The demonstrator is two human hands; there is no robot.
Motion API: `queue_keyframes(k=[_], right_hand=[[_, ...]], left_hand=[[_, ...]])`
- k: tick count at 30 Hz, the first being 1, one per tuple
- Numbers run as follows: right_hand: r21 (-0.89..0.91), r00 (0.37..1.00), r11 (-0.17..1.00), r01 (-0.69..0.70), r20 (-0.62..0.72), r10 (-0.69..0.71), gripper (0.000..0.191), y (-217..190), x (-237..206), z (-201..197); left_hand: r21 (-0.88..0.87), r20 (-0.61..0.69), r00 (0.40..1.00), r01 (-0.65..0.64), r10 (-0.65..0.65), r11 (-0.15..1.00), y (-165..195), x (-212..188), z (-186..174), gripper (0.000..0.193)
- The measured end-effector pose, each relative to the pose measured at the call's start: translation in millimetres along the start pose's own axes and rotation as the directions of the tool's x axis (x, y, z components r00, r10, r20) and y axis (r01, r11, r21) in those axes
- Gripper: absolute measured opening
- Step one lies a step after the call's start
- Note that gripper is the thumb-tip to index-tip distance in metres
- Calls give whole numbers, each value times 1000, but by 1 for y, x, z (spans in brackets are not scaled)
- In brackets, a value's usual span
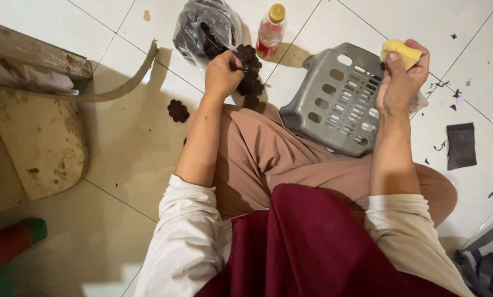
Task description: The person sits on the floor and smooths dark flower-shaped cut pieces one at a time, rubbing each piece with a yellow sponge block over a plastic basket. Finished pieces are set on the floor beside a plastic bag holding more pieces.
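The left hand (222,74) is pinching closed on dark flower-shaped pieces (249,77) hanging beside the plastic bag (205,27). The right hand (401,77) is gripping a yellow sponge (401,52) tightly above the grey basket (334,99), probably keeping it ready.

Red-liquid bottle with yellow cap (270,30), upright on white tiled floor (466,33); grey perforated plastic basket (337,99), tipped; dark fabric rectangle (461,145); worn wooden board (40,140); curved strap (126,82)

Bag (202,25) left of bottle (270,30), basket (334,99) to right, cutouts (249,74) btwn.
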State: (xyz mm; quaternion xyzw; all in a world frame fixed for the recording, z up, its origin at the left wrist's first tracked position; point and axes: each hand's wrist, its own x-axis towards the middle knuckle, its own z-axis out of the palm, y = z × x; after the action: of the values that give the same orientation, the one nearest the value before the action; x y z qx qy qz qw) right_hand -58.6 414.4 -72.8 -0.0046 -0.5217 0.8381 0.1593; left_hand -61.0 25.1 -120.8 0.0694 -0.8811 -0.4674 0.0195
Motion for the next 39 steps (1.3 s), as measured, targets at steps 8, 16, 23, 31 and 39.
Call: queue_keyframes(k=[8, 16, 23, 31, 39], right_hand=[[-5, 1000, 1000, -5, -12, 5, 34, 2, 0, -4], [-55, 1000, 998, -22, -5, 22, 32, 4, -1, -12], [-274, 999, 960, 51, 18, -48, 30, 10, -1, -17], [-531, 996, 847, -20, 58, 60, 26, -7, -15, 18], [-806, 930, 526, 270, 360, 76, 22, -10, -39, 61]], left_hand=[[-207, 89, 986, -123, 144, 971, 44, -23, 6, 18], [-272, 226, 955, -126, 191, 954, 105, -35, 76, 21], [-345, 203, 969, -61, 138, 936, 86, -21, 113, 28], [-614, 278, 949, 56, 149, 787, 54, -18, 151, 67], [-677, 480, 866, 264, 140, 687, 70, -23, 145, 86]])
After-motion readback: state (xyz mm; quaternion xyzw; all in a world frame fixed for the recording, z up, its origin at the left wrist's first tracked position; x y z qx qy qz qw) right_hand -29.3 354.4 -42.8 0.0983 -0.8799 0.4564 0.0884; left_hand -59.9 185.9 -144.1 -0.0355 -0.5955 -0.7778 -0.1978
